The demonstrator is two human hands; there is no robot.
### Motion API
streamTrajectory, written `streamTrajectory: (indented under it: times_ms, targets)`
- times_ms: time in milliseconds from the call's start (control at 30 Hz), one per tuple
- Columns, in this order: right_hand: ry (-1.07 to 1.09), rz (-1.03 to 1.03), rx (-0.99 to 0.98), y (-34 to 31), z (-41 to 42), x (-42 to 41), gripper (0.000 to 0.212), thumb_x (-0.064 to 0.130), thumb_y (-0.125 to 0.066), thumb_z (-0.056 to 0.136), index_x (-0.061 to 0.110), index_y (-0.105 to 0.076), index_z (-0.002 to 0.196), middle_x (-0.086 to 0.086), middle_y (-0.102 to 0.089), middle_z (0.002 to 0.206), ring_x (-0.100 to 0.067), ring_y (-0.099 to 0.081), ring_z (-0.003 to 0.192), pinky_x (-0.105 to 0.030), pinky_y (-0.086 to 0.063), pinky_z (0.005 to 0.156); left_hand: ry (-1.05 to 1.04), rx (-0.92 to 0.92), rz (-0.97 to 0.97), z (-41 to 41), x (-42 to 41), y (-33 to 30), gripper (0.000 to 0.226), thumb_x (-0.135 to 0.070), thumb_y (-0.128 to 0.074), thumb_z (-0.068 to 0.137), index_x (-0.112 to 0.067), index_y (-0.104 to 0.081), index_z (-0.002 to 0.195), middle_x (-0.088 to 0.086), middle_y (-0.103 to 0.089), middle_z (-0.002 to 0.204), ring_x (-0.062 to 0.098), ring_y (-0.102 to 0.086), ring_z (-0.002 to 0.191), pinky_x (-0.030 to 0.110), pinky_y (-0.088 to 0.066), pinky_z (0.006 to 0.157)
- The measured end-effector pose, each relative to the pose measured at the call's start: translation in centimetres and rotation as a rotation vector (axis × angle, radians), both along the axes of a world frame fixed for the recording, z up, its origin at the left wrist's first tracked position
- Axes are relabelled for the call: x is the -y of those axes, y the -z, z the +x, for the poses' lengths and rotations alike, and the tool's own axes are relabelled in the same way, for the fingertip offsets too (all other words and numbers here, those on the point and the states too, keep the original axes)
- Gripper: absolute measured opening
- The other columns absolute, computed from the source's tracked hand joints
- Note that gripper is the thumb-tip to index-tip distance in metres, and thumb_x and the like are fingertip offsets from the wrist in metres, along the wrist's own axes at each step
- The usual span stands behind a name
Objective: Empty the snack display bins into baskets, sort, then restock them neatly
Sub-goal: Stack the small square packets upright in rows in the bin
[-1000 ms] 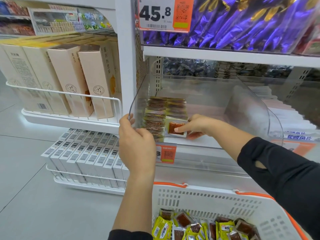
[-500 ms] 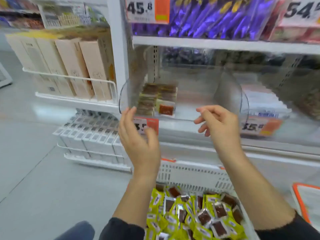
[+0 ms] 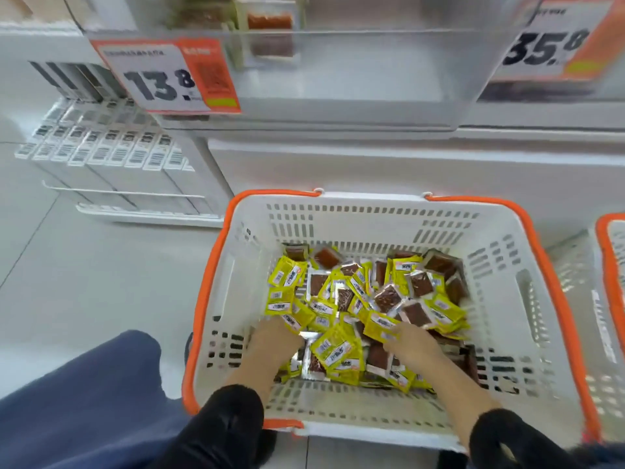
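A white basket with an orange rim (image 3: 548,262) sits on the floor in front of me. It holds a loose pile of small snack packets (image 3: 368,299), yellow-backed and clear-fronted with brown contents. My left hand (image 3: 274,340) reaches into the pile at its near left, fingers buried under packets. At the near right my right hand (image 3: 411,343) does the same, its fingertips hidden under a yellow packet. Whether either hand holds a packet is hidden. Above, the clear display bin (image 3: 355,62) holds a few stacked packets (image 3: 269,32) at its left.
Price tags reading 13.8 (image 3: 162,76) and 35.8 (image 3: 548,45) hang on the shelf front. White boxes with barcodes (image 3: 101,154) fill a low rack at left. A second orange-rimmed basket (image 3: 612,265) stands at the right edge. My blue-clad knee (image 3: 84,394) is at lower left.
Both hands have left the display bin and dropped down into the basket's packet pile. My view has tilted from the shelf down to the basket.
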State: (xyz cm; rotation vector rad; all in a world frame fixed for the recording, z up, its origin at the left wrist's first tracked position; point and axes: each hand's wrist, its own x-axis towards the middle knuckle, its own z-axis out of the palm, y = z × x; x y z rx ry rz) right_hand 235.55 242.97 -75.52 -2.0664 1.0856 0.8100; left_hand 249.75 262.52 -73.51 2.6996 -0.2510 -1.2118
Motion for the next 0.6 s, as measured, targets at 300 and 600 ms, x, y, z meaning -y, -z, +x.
streamTrajectory:
  times_ms: [300,600]
  targets:
    - [-0.151,0.075,-0.044,3.0,3.9,-2.0,0.122,0.06,-0.073,0.073,0.021,0.009,0.154,-0.015,-0.02,0.158,-0.033,-0.022,0.144,-0.045,-0.026,0.113,-0.047,-0.127,0.071,0.8,1.9,5.7,0.13,-0.067,-0.071,0.069,-0.015,0.012,0.153,0.018,-0.02,0.156,0.036,-0.021,0.144,0.046,-0.032,0.112]
    - [-0.037,0.191,0.045,4.2,4.3,-3.2,0.114,0.06,-0.079,0.064,0.024,-0.013,0.15,-0.006,-0.042,0.146,-0.03,-0.048,0.128,-0.043,-0.044,0.1,-0.246,-0.339,-0.155,-0.2,3.6,5.4,0.079,-0.037,-0.063,0.06,-0.033,-0.048,0.137,0.008,-0.032,0.152,0.031,-0.035,0.137,0.048,-0.036,0.108]
